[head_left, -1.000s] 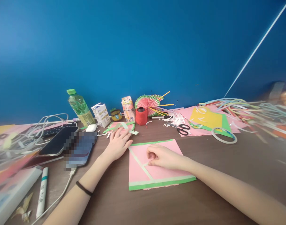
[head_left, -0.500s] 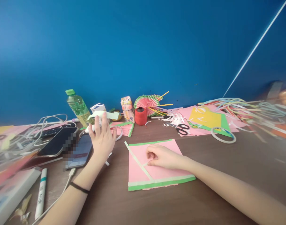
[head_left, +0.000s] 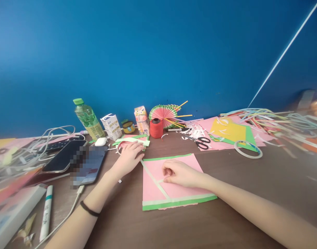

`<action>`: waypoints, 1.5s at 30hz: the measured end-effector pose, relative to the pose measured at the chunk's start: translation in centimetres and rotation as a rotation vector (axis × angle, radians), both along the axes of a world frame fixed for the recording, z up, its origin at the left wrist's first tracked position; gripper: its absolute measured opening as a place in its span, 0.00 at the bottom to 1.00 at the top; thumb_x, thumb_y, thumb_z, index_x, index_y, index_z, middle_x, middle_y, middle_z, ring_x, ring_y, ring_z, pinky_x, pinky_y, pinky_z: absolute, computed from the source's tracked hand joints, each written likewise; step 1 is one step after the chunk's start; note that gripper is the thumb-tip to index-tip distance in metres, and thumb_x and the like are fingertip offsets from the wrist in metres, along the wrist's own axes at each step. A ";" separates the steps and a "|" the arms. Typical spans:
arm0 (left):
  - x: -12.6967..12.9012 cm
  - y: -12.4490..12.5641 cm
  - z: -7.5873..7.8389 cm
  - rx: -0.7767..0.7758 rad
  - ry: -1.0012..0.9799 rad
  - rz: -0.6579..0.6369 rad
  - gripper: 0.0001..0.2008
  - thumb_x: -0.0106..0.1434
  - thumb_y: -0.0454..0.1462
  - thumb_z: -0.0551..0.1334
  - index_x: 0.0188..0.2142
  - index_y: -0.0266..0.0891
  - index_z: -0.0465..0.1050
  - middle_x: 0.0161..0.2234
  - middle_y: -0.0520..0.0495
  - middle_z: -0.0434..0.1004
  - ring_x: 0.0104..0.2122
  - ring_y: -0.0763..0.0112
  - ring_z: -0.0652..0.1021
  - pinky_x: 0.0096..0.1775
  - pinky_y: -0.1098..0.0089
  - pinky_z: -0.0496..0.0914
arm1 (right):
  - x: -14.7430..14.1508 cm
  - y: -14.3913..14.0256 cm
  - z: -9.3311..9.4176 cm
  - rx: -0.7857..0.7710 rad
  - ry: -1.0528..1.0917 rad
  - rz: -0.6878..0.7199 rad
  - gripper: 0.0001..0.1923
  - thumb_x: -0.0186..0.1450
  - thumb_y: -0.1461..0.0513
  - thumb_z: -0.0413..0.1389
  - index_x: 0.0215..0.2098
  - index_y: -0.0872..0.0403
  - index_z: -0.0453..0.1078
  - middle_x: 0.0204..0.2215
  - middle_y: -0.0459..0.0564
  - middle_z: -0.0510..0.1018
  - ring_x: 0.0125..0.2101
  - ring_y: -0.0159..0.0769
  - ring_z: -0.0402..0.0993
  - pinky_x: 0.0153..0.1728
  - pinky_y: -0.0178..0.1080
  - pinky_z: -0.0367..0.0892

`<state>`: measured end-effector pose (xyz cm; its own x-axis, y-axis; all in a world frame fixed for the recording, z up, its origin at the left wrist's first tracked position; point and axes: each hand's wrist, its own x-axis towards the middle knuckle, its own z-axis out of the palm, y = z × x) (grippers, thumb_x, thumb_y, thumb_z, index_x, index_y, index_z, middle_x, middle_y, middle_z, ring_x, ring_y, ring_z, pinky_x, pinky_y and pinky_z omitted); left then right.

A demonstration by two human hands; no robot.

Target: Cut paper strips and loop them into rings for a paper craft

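A pink paper sheet [head_left: 153,192] with green edges lies flat on the table, a pale tape strip [head_left: 151,175] running diagonally over its left part. My right hand [head_left: 180,173] rests on this sheet with curled fingers. A short thin pale strip meets its thumb tip; what the fingers hold, if anything, is hidden. To the left, my left hand [head_left: 128,157] reaches forward, palm down, its fingers stretched out. A pale green paper strip [head_left: 134,140] lies at those fingertips. Partly behind that hand is a white tape roll [head_left: 118,148].
Black scissors [head_left: 203,143], paper scraps and another tape roll [head_left: 248,154] lie at right. Behind stand a red thread spool [head_left: 156,128], a folded fan [head_left: 163,112], small cartons and a green bottle [head_left: 88,119]. Phones [head_left: 92,166], cables and a marker [head_left: 46,212] occupy the left.
My left hand has come down and to the right, bringing the pale green strip from in front of the white carton to near the tape roll. My right hand stays in place.
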<state>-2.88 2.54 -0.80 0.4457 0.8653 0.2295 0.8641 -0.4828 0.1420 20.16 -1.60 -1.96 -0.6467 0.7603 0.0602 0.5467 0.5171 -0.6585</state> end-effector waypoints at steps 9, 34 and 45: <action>2.6 -2.7 2.3 -0.469 -0.012 -0.242 0.06 0.49 0.35 0.60 0.30 0.41 0.69 0.33 0.51 0.70 0.37 0.67 0.68 0.38 0.70 0.61 | -0.3 -0.1 -0.5 -0.013 0.052 0.009 0.04 0.55 0.69 0.51 0.27 0.54 0.64 0.26 0.44 0.69 0.28 0.30 0.64 0.27 0.31 0.56; 2.3 -2.7 1.5 -0.707 -0.117 -0.248 0.04 0.48 0.33 0.54 0.26 0.39 0.65 0.28 0.52 0.64 0.26 0.74 0.66 0.28 0.74 0.60 | 0.2 0.7 -1.5 0.159 0.046 -0.088 0.04 0.58 0.68 0.50 0.29 0.53 0.62 0.30 0.45 0.66 0.35 0.33 0.62 0.34 0.35 0.59; 2.2 -2.4 1.3 -0.724 -0.129 -0.287 0.02 0.48 0.34 0.55 0.25 0.38 0.64 0.28 0.52 0.63 0.27 0.74 0.65 0.28 0.75 0.60 | 2.5 4.4 -2.6 0.236 -0.003 -0.446 0.04 0.55 0.67 0.51 0.24 0.54 0.61 0.26 0.46 0.64 0.31 0.34 0.61 0.34 0.37 0.58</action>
<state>-0.66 0.13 0.49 0.6828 0.6740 -0.2822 0.6748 -0.4336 0.5971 22.66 2.79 -4.58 -0.2627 0.9285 0.2623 0.7497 0.3676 -0.5503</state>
